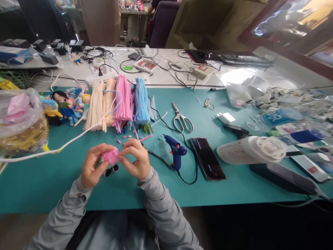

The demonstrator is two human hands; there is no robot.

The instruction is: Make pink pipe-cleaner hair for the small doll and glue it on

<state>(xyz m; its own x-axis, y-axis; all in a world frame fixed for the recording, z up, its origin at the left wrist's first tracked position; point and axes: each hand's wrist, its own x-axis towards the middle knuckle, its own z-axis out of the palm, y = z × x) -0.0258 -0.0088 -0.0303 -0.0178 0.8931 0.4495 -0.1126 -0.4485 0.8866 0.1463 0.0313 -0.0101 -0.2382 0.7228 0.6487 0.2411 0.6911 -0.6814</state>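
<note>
Pinching pink material (110, 157), left fingers (99, 169) and right fingers (128, 151) have room (green mat (118, 194)) before its near edge.

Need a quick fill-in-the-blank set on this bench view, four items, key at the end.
1. The left hand and right hand hold a small piece coloured ____.
2. The black-screened ____ lies between the glue gun and the white tumbler.
3. The pink strips stand between the peach strips and the ____ strips.
4. The metal-bladed ____ lie beyond the glue gun.

Missing words: pink; phone; blue; scissors.
</note>
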